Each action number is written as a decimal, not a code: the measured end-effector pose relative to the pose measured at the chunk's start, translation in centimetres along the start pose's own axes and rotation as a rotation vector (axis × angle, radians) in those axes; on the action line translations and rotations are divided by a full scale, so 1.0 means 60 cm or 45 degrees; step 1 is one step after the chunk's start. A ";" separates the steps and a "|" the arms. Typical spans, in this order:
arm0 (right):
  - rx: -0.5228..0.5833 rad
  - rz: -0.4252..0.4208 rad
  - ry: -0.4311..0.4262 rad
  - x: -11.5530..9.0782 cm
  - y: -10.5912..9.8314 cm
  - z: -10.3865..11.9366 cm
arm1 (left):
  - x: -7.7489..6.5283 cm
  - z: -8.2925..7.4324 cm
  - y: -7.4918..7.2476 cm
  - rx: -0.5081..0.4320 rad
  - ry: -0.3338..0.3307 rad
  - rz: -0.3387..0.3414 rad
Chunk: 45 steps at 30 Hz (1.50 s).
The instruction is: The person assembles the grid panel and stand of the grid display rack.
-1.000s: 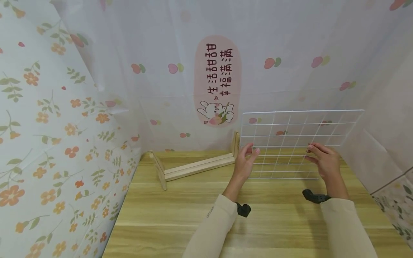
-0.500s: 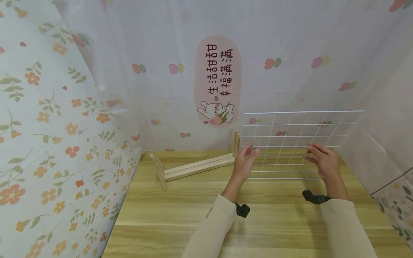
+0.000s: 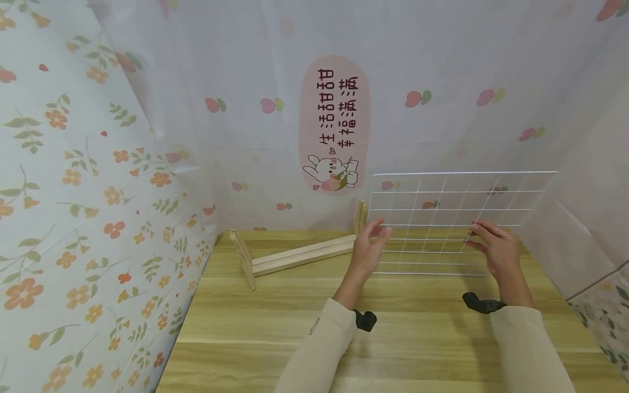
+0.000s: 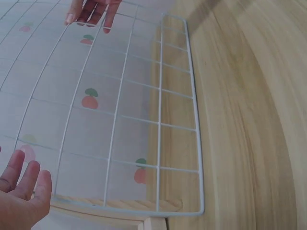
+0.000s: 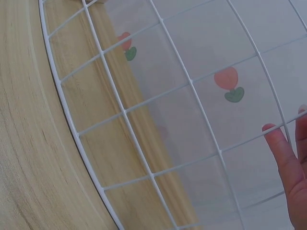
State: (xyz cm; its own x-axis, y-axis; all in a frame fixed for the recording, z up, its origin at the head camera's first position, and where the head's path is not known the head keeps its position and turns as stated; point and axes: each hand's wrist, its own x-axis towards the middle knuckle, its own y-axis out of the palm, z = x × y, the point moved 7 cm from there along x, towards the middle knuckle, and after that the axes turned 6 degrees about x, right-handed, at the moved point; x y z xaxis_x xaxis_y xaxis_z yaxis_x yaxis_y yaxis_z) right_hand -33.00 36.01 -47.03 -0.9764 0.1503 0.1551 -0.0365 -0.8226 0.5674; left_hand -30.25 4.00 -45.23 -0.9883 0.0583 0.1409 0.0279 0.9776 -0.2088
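Note:
A white wire grid panel stands upright at the back right of the table, its top edge against the patterned backdrop. My right hand pinches the wires right of the panel's middle, and the right wrist view shows fingertips right at a wire crossing. My left hand is beside the panel's left edge, with thumb and fingers apart and loosely bent. In the left wrist view its fingers lie relaxed near that edge, not curled round a wire. Left of the panel sits a wooden stand with two uprights and a crossbar.
The wood-grain table runs to a floral sheet at the left and a printed backdrop behind. A pale sheet borders the right side. Black wrist devices sit on both wrists.
My left hand has shifted slightly left and its fingertips have drawn back from the panel's left edge. The right hand and the panel have hardly moved; the view has tilted a little.

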 end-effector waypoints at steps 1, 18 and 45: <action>-0.005 -0.002 0.000 -0.001 0.000 0.000 | 0.000 -0.002 -0.003 -0.004 0.006 -0.003; 0.013 0.032 -0.027 0.002 -0.002 -0.003 | 0.000 -0.016 -0.043 -0.060 0.044 0.002; 0.017 0.011 -0.040 -0.002 -0.001 -0.002 | 0.010 -0.016 -0.148 -0.027 0.110 -0.148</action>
State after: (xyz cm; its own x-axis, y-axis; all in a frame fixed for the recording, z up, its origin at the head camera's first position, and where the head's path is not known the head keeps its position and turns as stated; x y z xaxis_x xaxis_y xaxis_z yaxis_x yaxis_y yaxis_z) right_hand -32.90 35.99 -47.17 -0.9696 0.1602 0.1851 -0.0249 -0.8167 0.5765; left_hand -30.93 -4.47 -42.35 -0.9685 -0.0393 0.2458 -0.0819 0.9827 -0.1659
